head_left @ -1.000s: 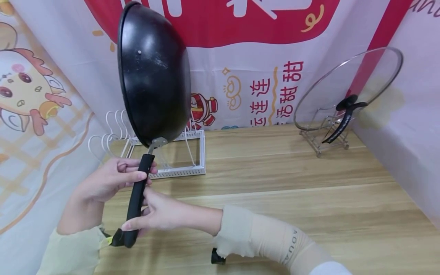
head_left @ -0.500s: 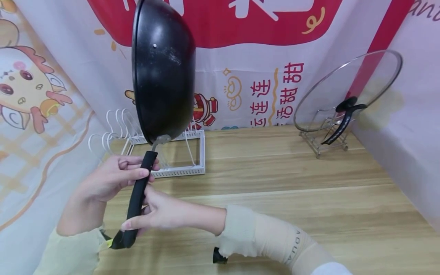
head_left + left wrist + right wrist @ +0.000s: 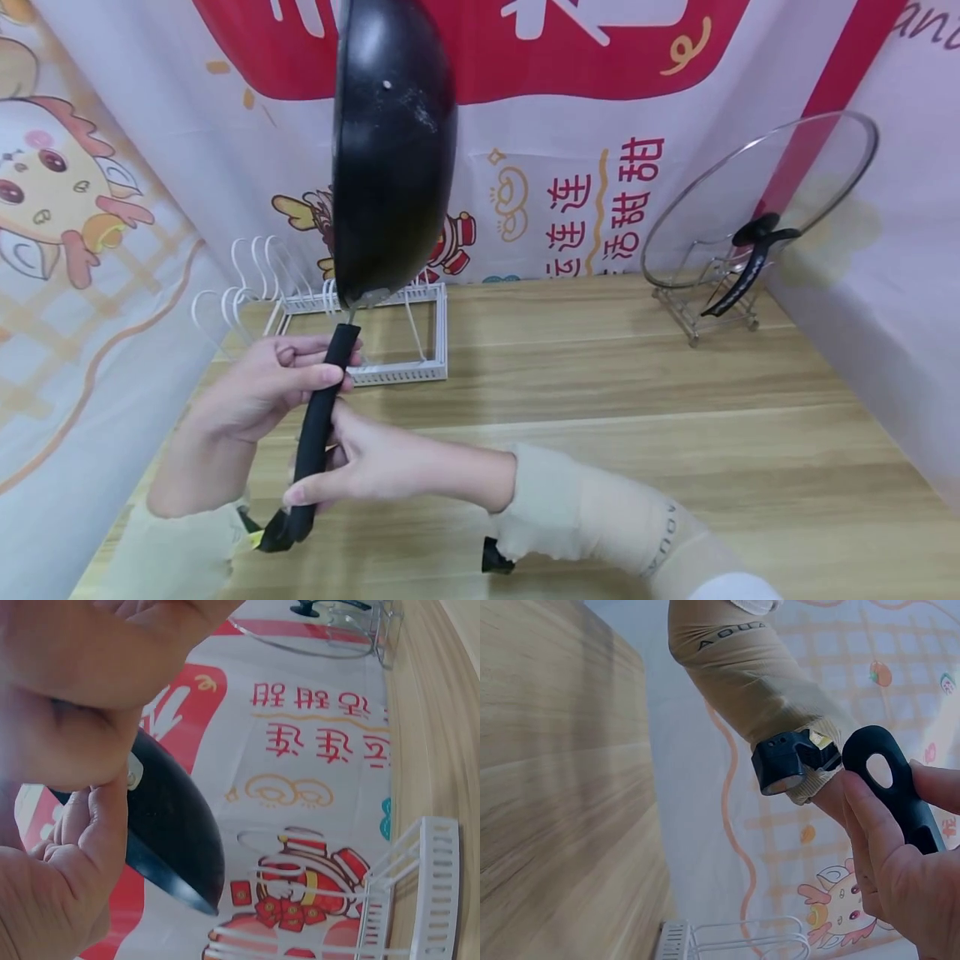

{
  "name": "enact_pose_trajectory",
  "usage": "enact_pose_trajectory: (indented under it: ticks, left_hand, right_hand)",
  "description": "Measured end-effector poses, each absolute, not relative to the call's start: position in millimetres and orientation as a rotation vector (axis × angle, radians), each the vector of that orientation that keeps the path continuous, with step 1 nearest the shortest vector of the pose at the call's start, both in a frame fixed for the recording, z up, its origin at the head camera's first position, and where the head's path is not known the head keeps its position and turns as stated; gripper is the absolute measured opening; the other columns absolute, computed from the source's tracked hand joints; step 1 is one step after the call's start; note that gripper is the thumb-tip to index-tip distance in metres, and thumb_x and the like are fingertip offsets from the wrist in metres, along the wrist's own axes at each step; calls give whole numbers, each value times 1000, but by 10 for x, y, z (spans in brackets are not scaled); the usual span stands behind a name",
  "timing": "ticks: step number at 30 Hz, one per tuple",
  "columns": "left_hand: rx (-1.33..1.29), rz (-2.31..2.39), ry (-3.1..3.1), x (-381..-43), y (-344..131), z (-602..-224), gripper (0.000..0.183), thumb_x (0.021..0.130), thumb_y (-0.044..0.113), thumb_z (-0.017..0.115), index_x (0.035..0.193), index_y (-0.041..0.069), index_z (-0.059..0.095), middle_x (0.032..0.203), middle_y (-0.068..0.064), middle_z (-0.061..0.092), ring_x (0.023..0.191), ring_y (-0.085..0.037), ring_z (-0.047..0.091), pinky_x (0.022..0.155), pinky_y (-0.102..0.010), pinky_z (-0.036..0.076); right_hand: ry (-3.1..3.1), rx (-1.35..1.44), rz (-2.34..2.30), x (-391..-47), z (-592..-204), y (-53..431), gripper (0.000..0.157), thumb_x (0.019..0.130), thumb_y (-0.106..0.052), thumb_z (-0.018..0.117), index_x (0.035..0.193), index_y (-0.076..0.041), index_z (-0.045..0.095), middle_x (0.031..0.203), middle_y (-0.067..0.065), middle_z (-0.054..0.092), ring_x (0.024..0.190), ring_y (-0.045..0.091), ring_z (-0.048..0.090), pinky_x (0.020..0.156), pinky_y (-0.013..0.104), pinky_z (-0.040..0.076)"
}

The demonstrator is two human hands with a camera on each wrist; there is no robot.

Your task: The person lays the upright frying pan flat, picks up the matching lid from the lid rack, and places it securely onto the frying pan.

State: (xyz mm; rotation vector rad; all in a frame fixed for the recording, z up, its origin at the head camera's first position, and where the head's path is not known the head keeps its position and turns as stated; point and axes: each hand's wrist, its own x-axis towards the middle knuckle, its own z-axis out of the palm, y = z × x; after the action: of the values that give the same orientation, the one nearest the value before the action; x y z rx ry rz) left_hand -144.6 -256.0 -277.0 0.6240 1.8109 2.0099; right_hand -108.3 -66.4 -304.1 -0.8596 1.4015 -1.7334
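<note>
A black wok is held up above the table, its bowl on edge and its outer side facing right in the head view. My left hand pinches the upper part of its black handle, near the metal joint. Lower down, my right hand grips the same handle between thumb and fingers. The handle's end, with its hanging hole, shows in the right wrist view beside the right hand. In the left wrist view, the left hand hides much of the wok.
Behind the handle stands a white wire rack on the wooden table. At the back right, a glass lid with a black knob leans in a small metal stand. Printed cloth hangs behind and at both sides.
Both hands have carried the wok to the right and slightly up, and its bowl has turned more edge-on. Both keep their hold on the handle. The rack and lid stay put.
</note>
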Motion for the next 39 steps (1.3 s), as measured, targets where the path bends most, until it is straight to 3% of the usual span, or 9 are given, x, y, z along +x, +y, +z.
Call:
enact_pose_trajectory:
  ticks: [8,16,27,31,39]
  left_hand:
    - [586,2065,1752,-1462,-2436,-2812,26,97,-10,59,114,3,74,108,-9,75,89,-15,74,76,-24,58]
    - [556,2102,1733,-1439,-2349,-2847,23,96,-9,61,112,2,74,105,-9,75,88,-16,74,76,-26,60]
    - [544,2139,1774,-1442,-2207,-2794,21,93,-8,66,111,0,73,101,-12,75,82,-16,74,68,-26,60]
    - [540,2139,1769,-1438,-2171,-2778,21,93,-8,66,111,0,73,101,-12,75,82,-16,74,69,-25,60]
    - [542,2119,1788,-1419,-2044,-2737,21,93,-7,67,110,2,73,100,-10,75,83,-14,73,70,-24,60]
  right_hand:
    - [1426,-887,-1733,-1062,-3023,-591,41,92,18,62,119,2,36,92,1,60,74,6,64,77,27,61]
    - [1410,-891,-1738,-1036,-3021,-502,43,92,19,61,123,4,35,93,2,60,75,6,64,78,25,60]
    - [1414,-1068,-1680,-1084,-2986,-411,35,95,17,58,122,8,37,98,30,61,83,2,66,81,21,56]
    - [1359,-1063,-1696,-1083,-2968,-377,30,94,19,57,117,9,41,100,34,59,91,11,71,82,22,56]
    - [1308,-975,-1697,-1080,-2930,-280,19,94,20,53,103,7,43,95,9,56,108,41,69,93,32,57]
